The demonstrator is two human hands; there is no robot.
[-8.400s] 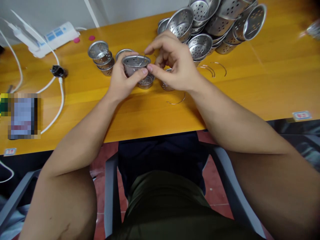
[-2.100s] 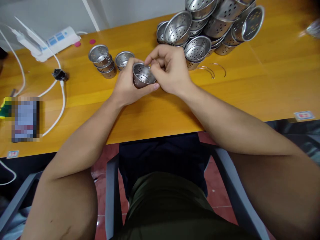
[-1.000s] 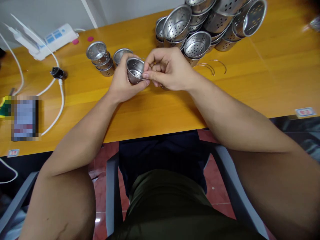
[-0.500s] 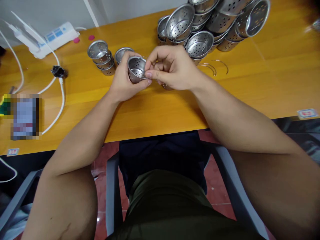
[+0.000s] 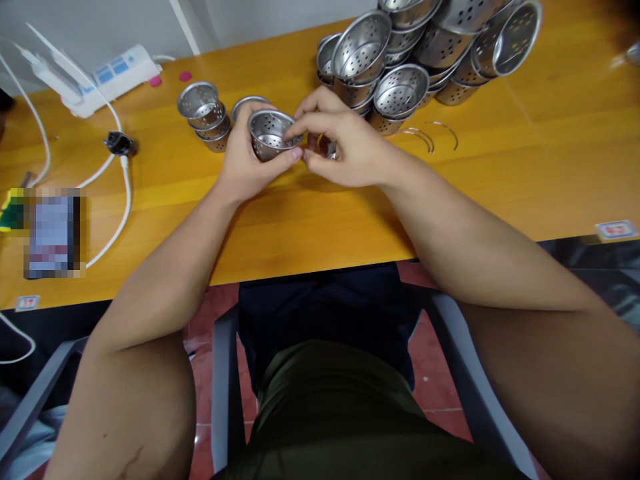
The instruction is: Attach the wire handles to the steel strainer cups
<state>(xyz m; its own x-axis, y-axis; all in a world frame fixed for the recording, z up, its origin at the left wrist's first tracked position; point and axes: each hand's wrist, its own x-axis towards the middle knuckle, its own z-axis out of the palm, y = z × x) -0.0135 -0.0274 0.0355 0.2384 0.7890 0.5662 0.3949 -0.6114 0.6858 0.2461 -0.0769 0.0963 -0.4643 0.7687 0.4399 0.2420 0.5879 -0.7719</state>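
A small perforated stainless-steel cup [image 5: 273,137] is tilted slightly towards me above the table. My left hand [image 5: 245,157] is wrapped round its left side, with the thumb along the front below the rim. At the right side of the rim is my right hand [image 5: 340,137], its index fingertip just inside the cup and its thumb outside, near my left thumb. Whether a thin wire lies between those fingers cannot be made out. Behind my left hand another cup [image 5: 250,103] shows partly. Thin curved wires [image 5: 425,139] lie on the table right of my right hand.
Stacked perforated cups [image 5: 400,93] crowd the back right of the wooden table [image 5: 310,233]. A short stack of cups [image 5: 200,107] stands to the left. Beyond it are a power strip [image 5: 113,77], white cables, a black plug [image 5: 119,143] and a blurred phone [image 5: 53,233].
My right hand's pinch at the rim has loosened: the index finger now reaches over into the cup and the thumb sits lower. The cup has shifted slightly left.
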